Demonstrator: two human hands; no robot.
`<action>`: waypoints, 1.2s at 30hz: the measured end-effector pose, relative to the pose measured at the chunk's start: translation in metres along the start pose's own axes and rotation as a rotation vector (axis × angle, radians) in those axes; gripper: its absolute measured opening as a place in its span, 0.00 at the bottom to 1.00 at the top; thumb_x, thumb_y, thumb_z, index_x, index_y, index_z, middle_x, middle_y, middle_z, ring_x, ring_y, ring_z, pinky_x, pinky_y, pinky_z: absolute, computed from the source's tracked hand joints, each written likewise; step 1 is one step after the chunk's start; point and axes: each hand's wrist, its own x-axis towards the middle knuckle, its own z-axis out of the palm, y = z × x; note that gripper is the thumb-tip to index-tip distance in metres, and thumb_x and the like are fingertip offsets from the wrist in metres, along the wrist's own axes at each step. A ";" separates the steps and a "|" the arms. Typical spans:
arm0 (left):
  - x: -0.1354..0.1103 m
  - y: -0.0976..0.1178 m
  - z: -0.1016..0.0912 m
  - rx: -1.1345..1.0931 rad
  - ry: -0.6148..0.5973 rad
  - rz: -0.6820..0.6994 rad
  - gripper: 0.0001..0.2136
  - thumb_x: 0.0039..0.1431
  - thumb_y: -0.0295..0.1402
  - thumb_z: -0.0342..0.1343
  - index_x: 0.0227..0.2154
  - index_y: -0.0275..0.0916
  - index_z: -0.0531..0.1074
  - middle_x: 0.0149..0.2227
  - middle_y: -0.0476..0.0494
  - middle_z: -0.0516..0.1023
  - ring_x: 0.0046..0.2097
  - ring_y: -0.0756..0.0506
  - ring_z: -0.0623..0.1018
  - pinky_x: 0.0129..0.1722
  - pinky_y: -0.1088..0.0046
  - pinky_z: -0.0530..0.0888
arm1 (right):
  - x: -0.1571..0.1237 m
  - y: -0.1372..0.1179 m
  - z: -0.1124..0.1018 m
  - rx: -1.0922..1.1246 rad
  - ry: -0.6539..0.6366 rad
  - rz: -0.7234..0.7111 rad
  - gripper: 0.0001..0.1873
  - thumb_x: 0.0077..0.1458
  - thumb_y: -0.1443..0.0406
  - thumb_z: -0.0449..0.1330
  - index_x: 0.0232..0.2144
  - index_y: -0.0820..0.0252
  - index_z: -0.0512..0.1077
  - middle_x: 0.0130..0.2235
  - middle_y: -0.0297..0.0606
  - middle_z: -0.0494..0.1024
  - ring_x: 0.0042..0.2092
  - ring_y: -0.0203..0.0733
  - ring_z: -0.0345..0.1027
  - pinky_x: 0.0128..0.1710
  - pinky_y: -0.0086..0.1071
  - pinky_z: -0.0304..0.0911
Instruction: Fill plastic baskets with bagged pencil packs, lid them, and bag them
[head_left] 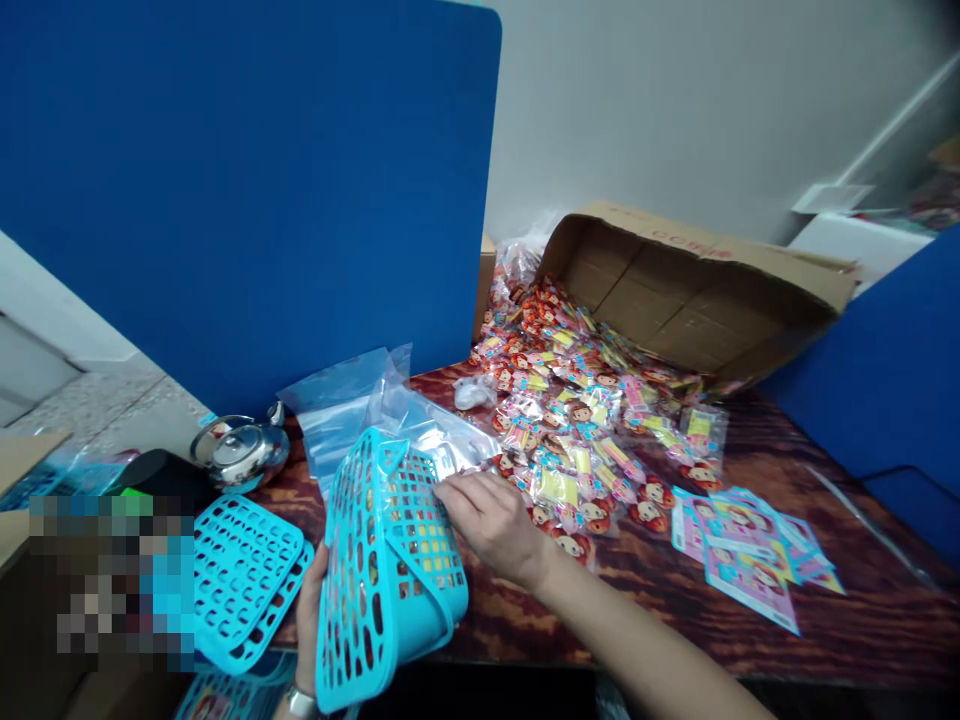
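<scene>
A turquoise plastic basket [420,530] with a perforated lid [356,590] is tipped on its side above the table's front edge. Colourful contents show through its holes, and its handle lies across the side facing me. My left hand [309,610] grips the basket from the left, its fingers partly hidden behind the lid. My right hand [495,520] is closed in a pinch against the basket's upper right side. Whether it pinches the rim or a bit of clear film is hard to make out. Clear plastic bags [330,410] lie flat just behind the basket.
An open cardboard box [690,290] lies on its side, spilling small packets [585,450] of doll-printed items. Printed cards [750,550] lie at right. Turquoise lids [244,570] and a metal teapot [244,450] are at left. Blue partitions [262,180] flank the wooden table [637,620].
</scene>
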 end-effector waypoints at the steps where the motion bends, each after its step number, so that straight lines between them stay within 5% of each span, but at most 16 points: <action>1: 0.000 0.000 -0.003 0.001 -0.037 0.010 0.25 0.63 0.49 0.41 0.47 0.37 0.74 0.47 0.40 0.76 0.55 0.37 0.69 0.62 0.56 0.52 | -0.002 0.000 0.000 0.033 0.033 -0.005 0.09 0.61 0.71 0.50 0.39 0.63 0.71 0.35 0.41 0.77 0.37 0.39 0.70 0.38 0.32 0.65; 7: 0.002 0.002 -0.001 -0.024 -0.264 0.014 0.27 0.64 0.49 0.35 0.52 0.38 0.70 0.53 0.40 0.71 0.56 0.39 0.68 0.62 0.59 0.51 | -0.016 -0.004 -0.007 0.295 0.069 0.151 0.09 0.60 0.69 0.53 0.42 0.59 0.69 0.36 0.40 0.76 0.39 0.38 0.70 0.39 0.31 0.67; 12: 0.005 -0.005 0.019 -0.026 -0.326 -0.024 0.27 0.65 0.48 0.36 0.52 0.36 0.69 0.54 0.39 0.69 0.56 0.39 0.68 0.62 0.60 0.50 | -0.020 -0.005 -0.014 0.551 -0.110 0.331 0.29 0.63 0.53 0.44 0.62 0.57 0.51 0.60 0.47 0.61 0.60 0.46 0.55 0.57 0.43 0.57; 15: 0.006 -0.006 0.024 -0.010 -0.184 -0.009 0.25 0.64 0.48 0.39 0.50 0.36 0.71 0.51 0.38 0.72 0.55 0.38 0.69 0.62 0.58 0.52 | -0.025 -0.007 -0.015 0.610 -0.255 0.285 0.36 0.60 0.46 0.44 0.64 0.56 0.48 0.64 0.47 0.54 0.63 0.49 0.48 0.60 0.46 0.52; 19: 0.005 -0.005 0.029 0.080 0.193 0.039 0.21 0.63 0.43 0.46 0.52 0.36 0.69 0.46 0.38 0.76 0.54 0.37 0.70 0.61 0.55 0.55 | -0.031 -0.006 -0.016 0.570 -0.198 0.279 0.37 0.53 0.46 0.56 0.61 0.54 0.55 0.60 0.48 0.62 0.60 0.50 0.55 0.58 0.46 0.56; 23: 0.004 -0.006 0.042 0.160 0.403 0.064 0.26 0.61 0.39 0.51 0.60 0.37 0.57 0.47 0.37 0.75 0.51 0.36 0.73 0.59 0.53 0.60 | -0.025 -0.002 -0.021 0.593 -0.242 0.298 0.57 0.42 0.41 0.60 0.65 0.57 0.41 0.65 0.53 0.47 0.64 0.56 0.43 0.60 0.51 0.50; 25: 0.002 -0.007 0.050 0.207 0.454 0.068 0.28 0.60 0.39 0.52 0.61 0.36 0.54 0.48 0.36 0.75 0.50 0.35 0.74 0.58 0.52 0.61 | -0.020 0.000 -0.024 0.664 -0.296 0.254 0.54 0.46 0.40 0.57 0.65 0.58 0.41 0.65 0.52 0.48 0.64 0.55 0.43 0.60 0.49 0.49; 27: 0.000 -0.006 0.057 0.256 0.494 0.069 0.28 0.61 0.38 0.51 0.61 0.35 0.54 0.47 0.35 0.75 0.50 0.35 0.74 0.57 0.51 0.62 | -0.015 0.002 -0.027 0.751 -0.299 0.222 0.41 0.54 0.43 0.51 0.63 0.57 0.51 0.62 0.49 0.58 0.62 0.50 0.52 0.59 0.46 0.53; 31: -0.004 -0.004 0.063 0.345 0.556 0.028 0.26 0.62 0.36 0.48 0.61 0.32 0.55 0.45 0.33 0.77 0.49 0.35 0.75 0.56 0.50 0.63 | -0.007 0.003 -0.031 0.736 -0.150 0.336 0.17 0.63 0.58 0.49 0.49 0.57 0.69 0.45 0.42 0.76 0.46 0.40 0.71 0.47 0.35 0.66; 36: -0.006 -0.004 0.060 0.371 0.527 -0.002 0.26 0.62 0.38 0.49 0.60 0.31 0.57 0.44 0.33 0.77 0.49 0.34 0.75 0.55 0.50 0.65 | -0.001 0.003 -0.030 0.662 -0.105 0.207 0.10 0.60 0.66 0.54 0.42 0.59 0.73 0.40 0.40 0.77 0.42 0.38 0.71 0.43 0.32 0.67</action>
